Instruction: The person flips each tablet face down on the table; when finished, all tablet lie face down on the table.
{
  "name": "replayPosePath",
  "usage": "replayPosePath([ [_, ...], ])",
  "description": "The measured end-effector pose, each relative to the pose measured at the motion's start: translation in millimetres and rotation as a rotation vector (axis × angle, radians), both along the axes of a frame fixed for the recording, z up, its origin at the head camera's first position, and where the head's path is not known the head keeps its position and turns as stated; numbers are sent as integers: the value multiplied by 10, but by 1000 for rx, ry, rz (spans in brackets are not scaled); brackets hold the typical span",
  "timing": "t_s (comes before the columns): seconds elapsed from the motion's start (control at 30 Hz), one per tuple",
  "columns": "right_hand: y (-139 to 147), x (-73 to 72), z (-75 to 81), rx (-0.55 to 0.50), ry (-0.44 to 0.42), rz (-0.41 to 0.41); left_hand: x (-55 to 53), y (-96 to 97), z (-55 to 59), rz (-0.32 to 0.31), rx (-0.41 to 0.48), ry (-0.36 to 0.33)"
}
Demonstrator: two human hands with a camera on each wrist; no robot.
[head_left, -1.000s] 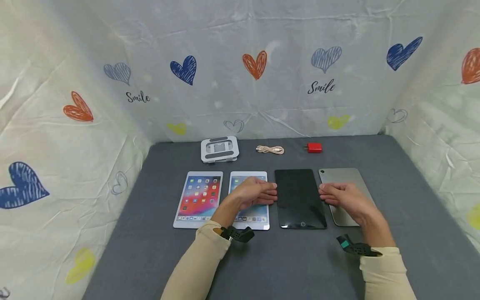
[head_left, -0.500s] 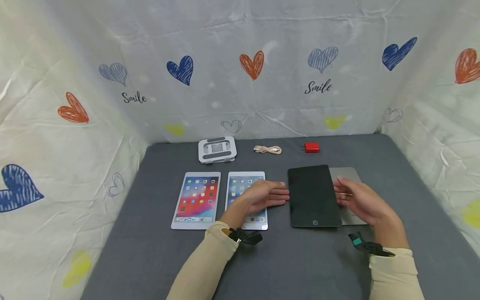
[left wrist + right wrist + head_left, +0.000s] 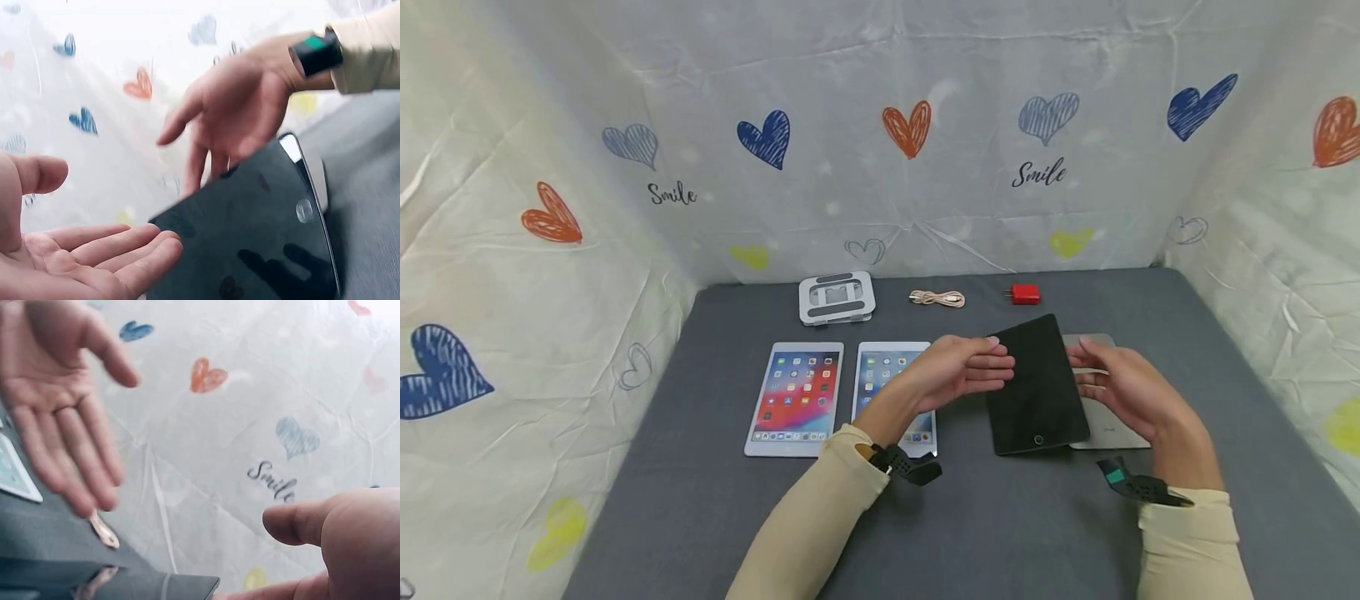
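A black tablet (image 3: 1037, 392) with a dark screen is tilted, its right side raised over the back of a silver tablet (image 3: 1111, 427). My left hand (image 3: 953, 372) is at its left edge, fingers straight and thumb apart from the screen in the left wrist view. My right hand (image 3: 1123, 387) is at the opposite edge, where its fingers (image 3: 199, 164) pass partly out of sight behind the tablet and the thumb stands away. Neither thumb presses on the glass. Partly covered by my left hand and wrist is a white tablet (image 3: 862, 392) with a lit screen.
Another white tablet (image 3: 793, 400) lies at the left, its screen red and blue. Along the back of the grey table (image 3: 700, 517) are a folded stand (image 3: 837, 298), a coiled cable (image 3: 937, 298) and a red charger plug (image 3: 1024, 293). A heart-print curtain (image 3: 827, 75) encloses the table.
The black tablet has moved right from flat on the table, now overlapping the silver tablet and tilting. Both hands moved right with it, and the right thumb has spread away from the fingers.
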State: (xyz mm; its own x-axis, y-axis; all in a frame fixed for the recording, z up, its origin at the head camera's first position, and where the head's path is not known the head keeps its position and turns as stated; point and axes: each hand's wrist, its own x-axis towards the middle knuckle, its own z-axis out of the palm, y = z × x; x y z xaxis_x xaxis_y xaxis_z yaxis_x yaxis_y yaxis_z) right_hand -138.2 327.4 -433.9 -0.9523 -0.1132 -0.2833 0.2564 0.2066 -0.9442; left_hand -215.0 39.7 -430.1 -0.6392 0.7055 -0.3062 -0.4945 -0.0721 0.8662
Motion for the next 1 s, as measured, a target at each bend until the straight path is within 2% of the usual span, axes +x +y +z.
replayPosePath([
  [0.17,-116,-1,136,0,19,21,9,108,216,-4,42,0],
  [0.3,-217,-14,227,-4,25,27,11,166,315,-11,50,16],
  [0.57,-399,-64,303,-22,36,46,7,175,356,2,34,10],
  [0.8,-586,-74,372,-38,49,57,-1,72,374,24,24,16],
  [1.0,-723,-92,436,-41,74,79,22,-64,436,44,24,33],
])
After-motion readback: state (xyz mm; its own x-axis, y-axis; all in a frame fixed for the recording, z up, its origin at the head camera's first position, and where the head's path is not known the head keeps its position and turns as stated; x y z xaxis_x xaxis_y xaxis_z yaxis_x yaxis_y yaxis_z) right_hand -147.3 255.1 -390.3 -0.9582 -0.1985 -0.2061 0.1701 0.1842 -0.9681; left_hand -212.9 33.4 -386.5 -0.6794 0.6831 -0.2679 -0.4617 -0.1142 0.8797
